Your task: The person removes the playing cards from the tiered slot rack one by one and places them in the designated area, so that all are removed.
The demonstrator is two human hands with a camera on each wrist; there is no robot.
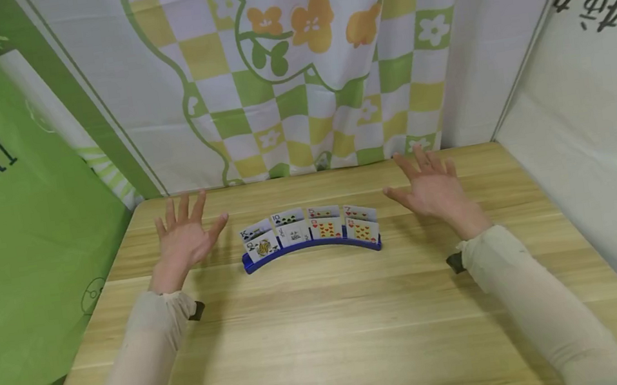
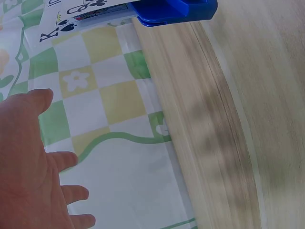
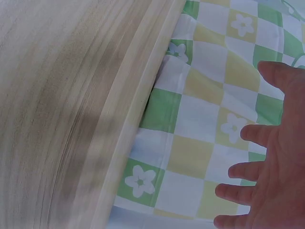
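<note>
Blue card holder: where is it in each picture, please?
Head: the blue card holder is just below the picture's middle.
Left wrist: one end shows at the top edge, right of middle.
Right wrist: not in it.
Shared landmark: the checked cloth, in all three.

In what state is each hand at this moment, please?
Left hand: open, fingers spread, holding nothing.
Right hand: open, fingers spread, holding nothing.
</note>
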